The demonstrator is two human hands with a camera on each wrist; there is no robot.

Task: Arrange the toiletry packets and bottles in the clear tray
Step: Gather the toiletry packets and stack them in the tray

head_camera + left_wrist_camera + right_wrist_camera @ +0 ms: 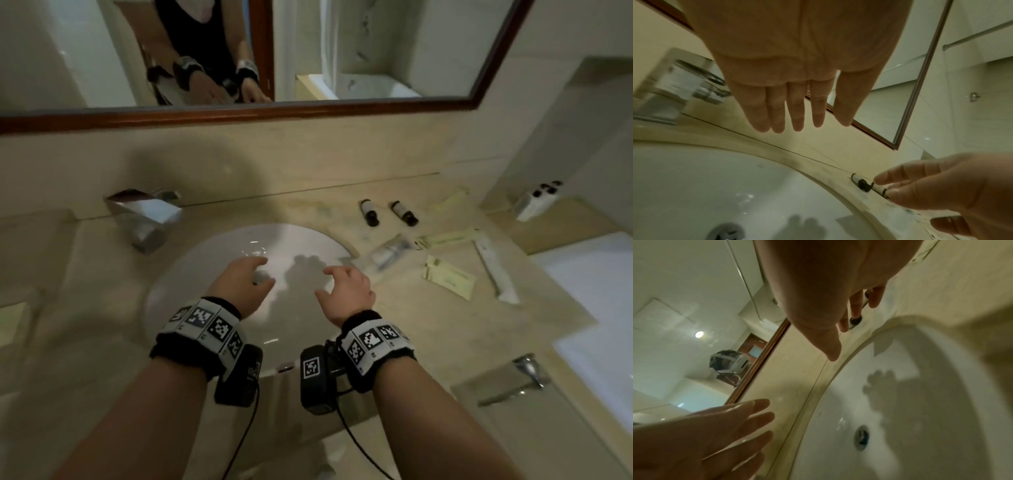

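Both my hands hover over the white sink (191, 281) and hold nothing. My left hand (246, 277) has its fingers (793, 110) straight and together. My right hand (337, 284) is relaxed, with fingers loosely spread. On the counter to the right lie two small dark bottles (369, 212) (404, 213), a clear tube (390, 251), pale yellow packets (448, 277) (448, 237) and a long white packet (493, 270). A clear tray (503, 380) sits at the counter's near right. The left wrist view shows the bottles (863, 185) just past my right fingers (900, 177).
A chrome faucet (147, 216) stands behind the sink at the left. A wood-framed mirror (239, 114) runs along the wall. A white holder with dark-capped bottles (536, 202) sits at the far right, with a white bathtub (589, 308) beyond the counter edge.
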